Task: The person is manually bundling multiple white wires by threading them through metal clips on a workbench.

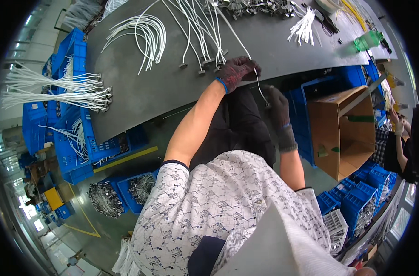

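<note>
A single white cable [238,39] runs from the far side of the grey table toward me and over its near edge. My left hand [236,72], in a dark red and black glove, is closed around this cable at the table edge. Beyond the edge, my right hand [278,108], in a dark grey glove, pinches the cable's lower end, though its fingertips are partly hidden. Left of my left hand lie several white cables with small dark metal end pieces [201,71]. A curved bundle of white cables [159,39] rests farther left.
Small metal parts [255,7], a white bundle of ties [304,28] and a green bottle [368,41] lie on the table [136,99]. Finished-looking cables [57,87] overhang its left end above blue crates [74,156]. A cardboard box [323,133] stands right; another person [398,142] is beyond.
</note>
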Motion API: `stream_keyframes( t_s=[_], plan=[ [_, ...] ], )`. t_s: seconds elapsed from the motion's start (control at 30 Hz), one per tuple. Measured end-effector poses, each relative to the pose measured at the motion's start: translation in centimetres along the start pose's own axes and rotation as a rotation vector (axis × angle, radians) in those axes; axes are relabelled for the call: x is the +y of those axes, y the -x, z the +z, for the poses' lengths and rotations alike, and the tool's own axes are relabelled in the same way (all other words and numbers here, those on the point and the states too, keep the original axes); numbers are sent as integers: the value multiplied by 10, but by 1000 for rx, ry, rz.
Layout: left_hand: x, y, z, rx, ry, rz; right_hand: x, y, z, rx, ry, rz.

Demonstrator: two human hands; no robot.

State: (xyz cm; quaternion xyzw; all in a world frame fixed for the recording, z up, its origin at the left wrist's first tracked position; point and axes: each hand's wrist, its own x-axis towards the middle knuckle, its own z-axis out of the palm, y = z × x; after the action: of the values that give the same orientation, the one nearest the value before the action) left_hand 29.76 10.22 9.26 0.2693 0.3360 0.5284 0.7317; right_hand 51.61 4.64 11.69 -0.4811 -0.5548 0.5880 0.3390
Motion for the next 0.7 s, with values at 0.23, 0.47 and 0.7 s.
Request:
stream_keyframes(
  t_s=[0.23, 0.47, 0.7],
  plan=[
    [23, 11, 1, 198, -261, 187, 38, -25, -11, 81, 442, -869],
    [1, 48, 29, 196, -397, 178, 7, -30, 25, 105, 252, -613],
    [-20, 66, 35, 342, -342, 355, 11, -50, 44, 24, 218, -496]
  ],
)
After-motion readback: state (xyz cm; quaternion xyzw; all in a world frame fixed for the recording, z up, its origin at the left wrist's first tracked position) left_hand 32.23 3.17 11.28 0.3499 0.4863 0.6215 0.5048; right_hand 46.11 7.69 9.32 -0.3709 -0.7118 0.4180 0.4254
